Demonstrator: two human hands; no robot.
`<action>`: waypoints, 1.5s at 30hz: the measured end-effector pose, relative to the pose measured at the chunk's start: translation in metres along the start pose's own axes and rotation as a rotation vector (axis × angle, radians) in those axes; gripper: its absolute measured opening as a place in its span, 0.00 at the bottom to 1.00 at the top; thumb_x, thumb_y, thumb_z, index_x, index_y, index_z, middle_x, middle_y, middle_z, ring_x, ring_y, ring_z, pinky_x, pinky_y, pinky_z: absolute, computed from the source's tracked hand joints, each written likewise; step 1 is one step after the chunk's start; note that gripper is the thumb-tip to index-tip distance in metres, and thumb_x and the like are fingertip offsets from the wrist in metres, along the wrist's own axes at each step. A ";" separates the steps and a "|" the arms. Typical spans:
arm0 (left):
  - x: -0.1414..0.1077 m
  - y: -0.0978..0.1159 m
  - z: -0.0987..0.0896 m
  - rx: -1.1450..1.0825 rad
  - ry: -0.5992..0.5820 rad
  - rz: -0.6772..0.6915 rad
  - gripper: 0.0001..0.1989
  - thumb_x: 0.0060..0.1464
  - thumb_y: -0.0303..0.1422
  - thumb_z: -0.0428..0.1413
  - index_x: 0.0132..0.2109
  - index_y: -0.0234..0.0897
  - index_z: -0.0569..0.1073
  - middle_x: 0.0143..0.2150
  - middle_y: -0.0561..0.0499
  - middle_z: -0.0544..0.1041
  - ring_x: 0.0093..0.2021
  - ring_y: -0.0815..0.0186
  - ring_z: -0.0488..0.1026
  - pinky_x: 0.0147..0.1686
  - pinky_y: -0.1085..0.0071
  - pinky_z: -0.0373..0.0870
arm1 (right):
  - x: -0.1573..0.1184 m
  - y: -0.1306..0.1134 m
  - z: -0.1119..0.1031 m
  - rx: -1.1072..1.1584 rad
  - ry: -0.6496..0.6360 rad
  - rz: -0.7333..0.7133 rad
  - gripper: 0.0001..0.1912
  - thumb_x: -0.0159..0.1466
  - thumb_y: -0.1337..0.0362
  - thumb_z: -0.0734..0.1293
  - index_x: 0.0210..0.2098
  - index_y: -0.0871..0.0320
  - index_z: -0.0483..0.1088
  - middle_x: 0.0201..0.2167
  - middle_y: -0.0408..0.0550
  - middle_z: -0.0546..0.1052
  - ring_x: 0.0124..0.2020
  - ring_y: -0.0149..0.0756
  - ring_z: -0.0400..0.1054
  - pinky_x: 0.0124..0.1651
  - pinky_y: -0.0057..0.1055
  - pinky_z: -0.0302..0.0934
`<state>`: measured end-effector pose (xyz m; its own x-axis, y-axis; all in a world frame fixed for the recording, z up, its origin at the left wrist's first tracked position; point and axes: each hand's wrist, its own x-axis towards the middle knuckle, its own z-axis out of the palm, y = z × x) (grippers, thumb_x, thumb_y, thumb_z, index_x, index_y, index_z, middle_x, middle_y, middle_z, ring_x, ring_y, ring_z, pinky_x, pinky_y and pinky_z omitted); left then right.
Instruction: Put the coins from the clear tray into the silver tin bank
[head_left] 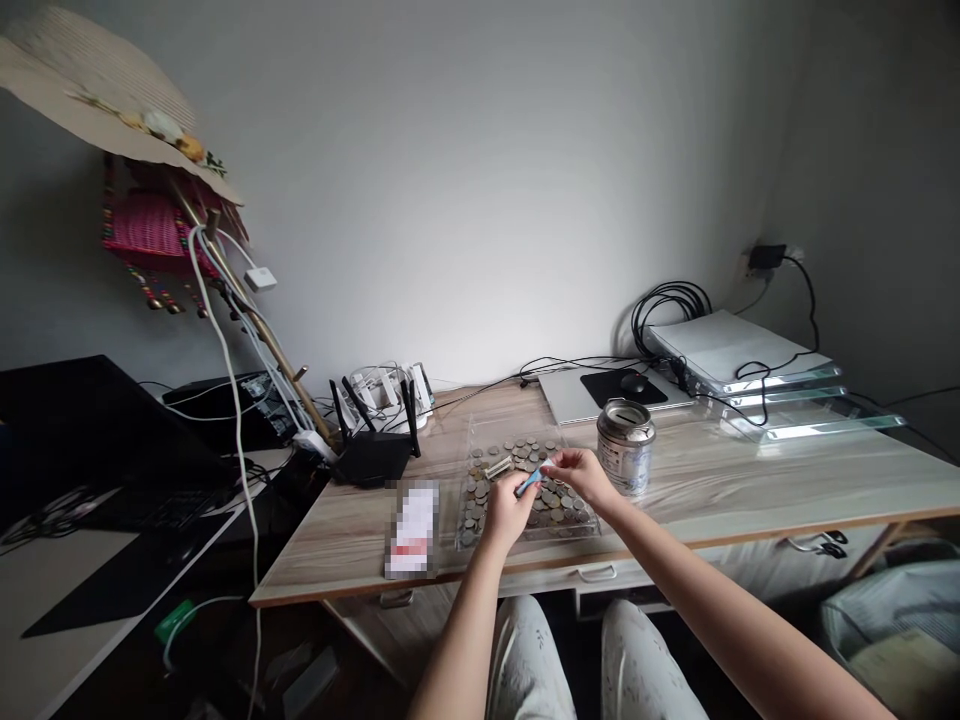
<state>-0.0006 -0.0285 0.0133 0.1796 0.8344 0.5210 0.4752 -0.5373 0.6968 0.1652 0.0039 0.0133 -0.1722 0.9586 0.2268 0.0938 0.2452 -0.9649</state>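
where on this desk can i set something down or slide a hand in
Widest: the desk right of the tin, between front edge and glass shelves. Smaller: front left, between router, pixelated item and desk edge. Crowded: the clear tray of coins below left hand and right hand; back right, around the mouse.

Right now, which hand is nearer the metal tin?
The right hand, at the upper end of the blue item; the left hand, at its lower end, is farther from the tin.

blue item (529,482) — tilted, above coins (556,516)
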 end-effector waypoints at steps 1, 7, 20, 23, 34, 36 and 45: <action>0.000 -0.002 0.000 -0.012 0.009 -0.012 0.12 0.52 0.37 0.51 0.29 0.34 0.74 0.34 0.46 0.75 0.38 0.63 0.71 0.39 0.68 0.67 | -0.001 -0.001 0.000 -0.074 0.049 -0.063 0.17 0.47 0.52 0.69 0.26 0.61 0.68 0.24 0.45 0.71 0.25 0.29 0.62 0.27 0.26 0.55; -0.003 -0.017 0.001 -0.286 -0.102 -0.304 0.17 0.52 0.43 0.50 0.32 0.32 0.71 0.21 0.53 0.70 0.16 0.72 0.66 0.16 0.77 0.60 | -0.003 -0.008 -0.001 -0.280 -0.146 -0.232 0.17 0.53 0.55 0.66 0.37 0.59 0.70 0.28 0.45 0.73 0.29 0.32 0.65 0.31 0.27 0.58; 0.002 -0.023 0.000 -0.550 -0.232 -0.508 0.18 0.47 0.48 0.52 0.29 0.35 0.65 0.17 0.59 0.64 0.10 0.78 0.57 0.08 0.82 0.47 | 0.001 0.001 -0.007 -0.052 -0.174 -0.151 0.10 0.52 0.62 0.65 0.32 0.61 0.71 0.24 0.44 0.73 0.26 0.31 0.66 0.29 0.27 0.60; 0.001 -0.025 0.000 -0.499 -0.177 -0.494 0.17 0.47 0.46 0.54 0.27 0.35 0.64 0.16 0.59 0.65 0.10 0.78 0.58 0.08 0.82 0.49 | 0.000 0.003 -0.002 0.005 -0.204 -0.093 0.17 0.51 0.64 0.66 0.40 0.61 0.69 0.29 0.46 0.74 0.28 0.32 0.68 0.29 0.27 0.61; 0.003 -0.026 0.000 -0.638 -0.153 -0.565 0.15 0.45 0.42 0.57 0.31 0.31 0.67 0.24 0.47 0.75 0.22 0.68 0.73 0.18 0.79 0.64 | 0.008 0.008 0.008 0.275 -0.069 0.166 0.23 0.42 0.56 0.73 0.35 0.61 0.68 0.22 0.40 0.71 0.21 0.28 0.65 0.26 0.26 0.61; 0.002 -0.025 -0.001 -0.616 -0.142 -0.562 0.16 0.46 0.42 0.57 0.30 0.32 0.67 0.24 0.46 0.75 0.22 0.67 0.74 0.18 0.78 0.64 | 0.003 0.008 0.018 0.302 -0.084 0.186 0.22 0.43 0.56 0.72 0.34 0.61 0.68 0.24 0.41 0.72 0.23 0.29 0.66 0.28 0.26 0.62; 0.001 -0.022 0.000 -0.548 -0.221 -0.505 0.16 0.47 0.44 0.55 0.31 0.33 0.68 0.26 0.49 0.75 0.22 0.69 0.72 0.19 0.77 0.63 | 0.000 -0.058 -0.022 -0.278 0.117 -0.165 0.14 0.50 0.56 0.67 0.30 0.60 0.72 0.25 0.48 0.76 0.26 0.35 0.69 0.27 0.27 0.61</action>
<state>-0.0103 -0.0154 -0.0014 0.2494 0.9684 0.0049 0.0620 -0.0210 0.9979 0.1811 -0.0075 0.0724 -0.0955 0.9090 0.4058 0.3404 0.4129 -0.8448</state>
